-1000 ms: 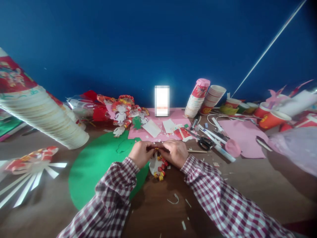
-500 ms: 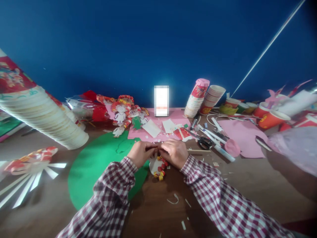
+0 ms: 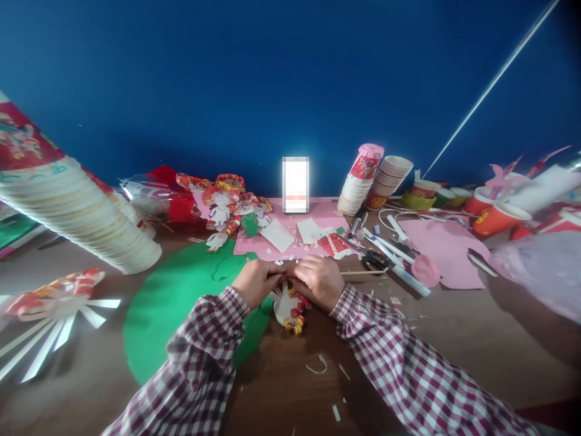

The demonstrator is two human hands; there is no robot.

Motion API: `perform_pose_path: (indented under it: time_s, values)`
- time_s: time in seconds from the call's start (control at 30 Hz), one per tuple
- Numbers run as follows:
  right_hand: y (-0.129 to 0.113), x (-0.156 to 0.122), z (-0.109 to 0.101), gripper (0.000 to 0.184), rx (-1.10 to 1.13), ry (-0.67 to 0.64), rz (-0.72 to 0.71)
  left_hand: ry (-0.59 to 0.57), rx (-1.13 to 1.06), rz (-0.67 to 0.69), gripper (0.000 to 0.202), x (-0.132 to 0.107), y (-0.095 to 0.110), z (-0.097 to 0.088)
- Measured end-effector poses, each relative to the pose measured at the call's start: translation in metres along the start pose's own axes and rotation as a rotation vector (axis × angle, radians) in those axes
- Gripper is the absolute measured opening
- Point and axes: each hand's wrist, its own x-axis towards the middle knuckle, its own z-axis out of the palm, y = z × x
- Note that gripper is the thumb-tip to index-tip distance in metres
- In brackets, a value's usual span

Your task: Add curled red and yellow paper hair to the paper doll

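Observation:
At the middle of the table, my left hand and my right hand meet over a small white paper cutout. Curled red and yellow paper strips run along its right and lower edge. Both hands are closed, with thumbs and fingers pinching the far end of the cutout, which is partly hidden beneath them. The left hand is beside a large green paper circle that lies flat on the table. Just beyond the right hand lies a thin stick.
Black-handled scissors and several pens lie right of centre. Paper figures are heaped at the back on pink paper. A tall stack of paper cups leans at left; a cup stack stands at back right. Paper scraps are scattered in front.
Both hands keep their pinch at the far end of the cutout. The fingers have shifted slightly, and a little more of the cutout's white upper part shows between them.

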Motion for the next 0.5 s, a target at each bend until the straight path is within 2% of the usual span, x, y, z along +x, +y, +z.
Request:
perform_pose_path:
  time_s: [0.1, 0.2, 0.3, 0.5]
  values:
    - [0.0003, -0.0004, 0.0010, 0.020, 0.003, -0.013, -0.013, 0.008, 0.055, 0.032, 0.023, -0.0002, 0.0008, 0.0000]
    - [0.0004, -0.0009, 0.0023, 0.021, -0.005, -0.019, -0.018, -0.015, 0.190, 0.104, 0.024, -0.0012, 0.0045, -0.0011]
    - [0.0004, -0.0011, 0.0032, 0.023, 0.009, -0.011, -0.013, 0.016, 0.313, 0.160, 0.024, -0.0021, 0.0077, -0.0014]
    - [0.0004, -0.0003, 0.0033, 0.027, 0.018, 0.010, 0.026, 0.068, 0.383, 0.169, 0.025, -0.0009, 0.0062, 0.0018]
